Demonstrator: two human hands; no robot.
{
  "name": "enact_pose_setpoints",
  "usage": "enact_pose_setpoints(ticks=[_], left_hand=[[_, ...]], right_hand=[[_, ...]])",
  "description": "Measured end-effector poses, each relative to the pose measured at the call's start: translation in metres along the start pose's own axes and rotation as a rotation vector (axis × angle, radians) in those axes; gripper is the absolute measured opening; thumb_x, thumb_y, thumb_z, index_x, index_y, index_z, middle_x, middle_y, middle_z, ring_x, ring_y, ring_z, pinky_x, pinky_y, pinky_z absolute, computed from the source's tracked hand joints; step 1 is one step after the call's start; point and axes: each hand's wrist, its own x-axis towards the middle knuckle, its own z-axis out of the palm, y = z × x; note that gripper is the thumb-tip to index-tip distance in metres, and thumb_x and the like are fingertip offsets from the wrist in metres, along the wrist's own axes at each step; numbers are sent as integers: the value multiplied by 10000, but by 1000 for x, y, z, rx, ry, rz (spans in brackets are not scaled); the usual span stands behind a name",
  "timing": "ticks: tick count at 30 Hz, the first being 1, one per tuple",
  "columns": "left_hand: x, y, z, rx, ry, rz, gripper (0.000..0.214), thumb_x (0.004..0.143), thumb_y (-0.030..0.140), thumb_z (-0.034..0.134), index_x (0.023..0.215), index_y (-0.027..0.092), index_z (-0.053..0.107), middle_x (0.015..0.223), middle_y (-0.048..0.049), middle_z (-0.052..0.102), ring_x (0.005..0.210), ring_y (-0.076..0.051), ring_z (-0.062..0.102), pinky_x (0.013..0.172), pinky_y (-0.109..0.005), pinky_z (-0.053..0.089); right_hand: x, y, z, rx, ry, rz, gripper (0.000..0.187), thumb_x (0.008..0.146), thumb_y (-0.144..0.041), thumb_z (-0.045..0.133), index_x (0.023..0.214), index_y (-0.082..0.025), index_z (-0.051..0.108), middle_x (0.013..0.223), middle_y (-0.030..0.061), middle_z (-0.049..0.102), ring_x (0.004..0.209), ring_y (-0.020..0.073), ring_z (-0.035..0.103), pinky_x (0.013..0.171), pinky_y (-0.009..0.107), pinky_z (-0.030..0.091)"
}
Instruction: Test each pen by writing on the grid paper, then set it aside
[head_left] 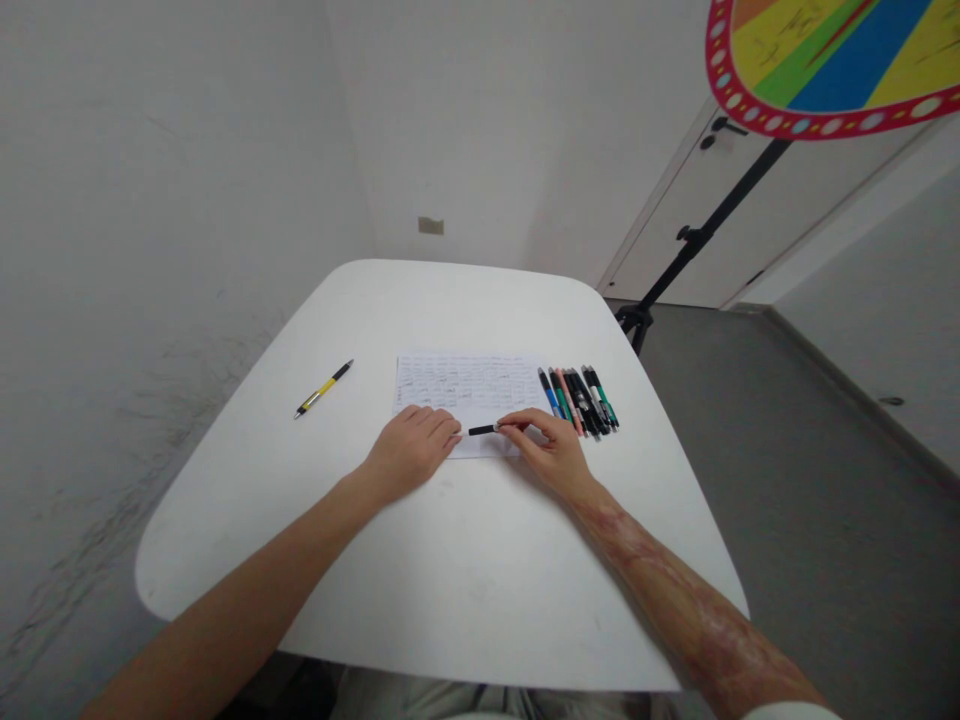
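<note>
A pen [482, 430] with a black section and a pale end lies sideways between my two hands, low over a sheet of handwritten paper [469, 377]. My right hand [553, 450] pinches the pen's right end between thumb and fingertips. Closed fingers of my left hand [415, 447] meet its left end, and that part of the pen is hidden by them. The left hand rests along the lower left of the sheet. Just beyond my right hand, several pens [576, 402] in black, blue, green and pink lie side by side.
A yellow and black pen [324, 389] lies alone on the left of the white table [465, 600]. Walls stand behind and to the left. On the right, a colourful wheel [825, 60] is mounted on a black stand [712, 225] before a door.
</note>
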Motion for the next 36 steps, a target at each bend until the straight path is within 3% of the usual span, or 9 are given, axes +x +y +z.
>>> enact_pose_setpoints(ticks=[4,9,15,19,24,28,33,36], left_hand=[[0,2,-1,18,-5,21,233,1183,278,484,1120,174,682,1042,-76,777,920,-229,682,844,-401,459],[2,4,-1,26,6,53,239,1183,272,482,1105,174,685,1027,-69,770,904,-222,674,836,-394,447],[4,6,-1,42,28,59,242,1185,277,482,1094,176,682,1005,-58,769,882,-219,666,828,-393,443],[4,6,-2,23,35,75,233,1183,267,491,1086,174,681,1005,-56,770,883,-217,665,830,-391,444],[5,7,-2,19,29,61,244,1186,279,483,1086,175,679,1002,-59,768,885,-219,669,831,-390,441],[5,7,-3,24,44,71,235,1183,271,488,1079,174,675,990,-52,765,862,-216,656,821,-387,440],[5,7,-1,19,21,49,255,1190,293,472,1087,181,677,1002,-57,767,877,-217,661,833,-391,447],[4,6,0,15,28,63,240,1185,282,485,1080,183,677,1000,-55,765,880,-217,661,829,-393,445]], right_hand=[[0,-3,1,-96,-72,-6,209,1078,-415,665,969,-253,737,889,53,773,819,223,698,767,374,535],[2,-6,1,-301,-124,-43,439,1125,-387,521,710,-242,541,673,23,598,688,205,564,712,377,418],[2,-10,0,-237,-150,-82,234,1097,-317,510,880,-243,556,806,29,628,757,207,572,732,363,424],[3,-7,0,-312,-177,-91,413,1126,-329,455,721,-248,450,659,5,527,681,199,498,712,374,362],[2,-6,0,-271,-172,-101,259,1095,-303,489,846,-241,520,776,20,602,742,203,540,725,360,380],[2,-5,1,-318,-200,-90,409,1126,-337,450,727,-249,432,661,3,523,674,197,480,703,369,338],[2,-6,1,-273,-193,-71,300,1108,-336,477,821,-249,475,749,11,568,711,199,514,704,356,356],[3,-7,1,-304,-223,-73,389,1125,-356,434,751,-253,426,681,7,530,677,200,487,698,364,341]])
